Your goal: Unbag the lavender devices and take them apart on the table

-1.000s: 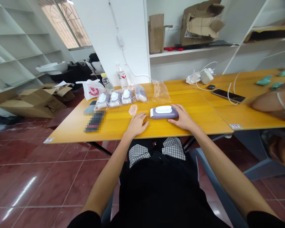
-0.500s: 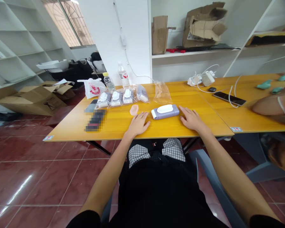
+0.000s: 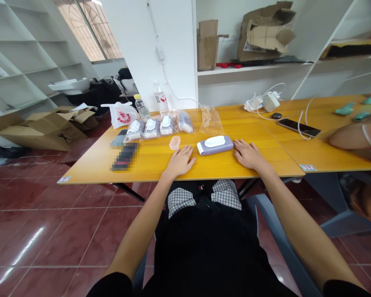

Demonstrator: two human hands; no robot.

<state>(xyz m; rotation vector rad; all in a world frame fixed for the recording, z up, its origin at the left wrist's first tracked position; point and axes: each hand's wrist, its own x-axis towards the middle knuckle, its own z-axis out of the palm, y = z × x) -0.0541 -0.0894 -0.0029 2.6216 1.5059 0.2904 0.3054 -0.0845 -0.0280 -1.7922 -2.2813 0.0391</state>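
1. I count one unwrapped purple-and-white device (image 3: 215, 145) on the bench (image 3: 151, 167), lying on its long side a little right of the middle, its white oval top facing up.
2. Four packets (image 3: 151, 128) in clear wrapping make a row toward the back edge, left of the device; three show white ovals, and the fourth is turned differently.
3. Beside the row's right end lies one loose clear bag (image 3: 210, 120). Two bottles (image 3: 162, 101) stand behind the row, and one white carrier bag (image 3: 123, 115) with red print sits at the back left corner.
4. There's one pale pink piece (image 3: 174, 143) in front of the row, and one dark item (image 3: 123, 157), too blurred to name, nearer the left edge.
5. The left hand (image 3: 179, 161) rests palm down near the front edge, fingers extended and slightly apart, gripping nothing; its fingertips are just short of the pink piece.
6. The right hand (image 3: 247, 154) is spread the same way, with nothing in its grasp. Its fingertips are right beside the device's right end; whether they touch, I can't tell.
7. Bare wood runs between the left hand and the device, along the front edge, and from the right hand to the right edge.
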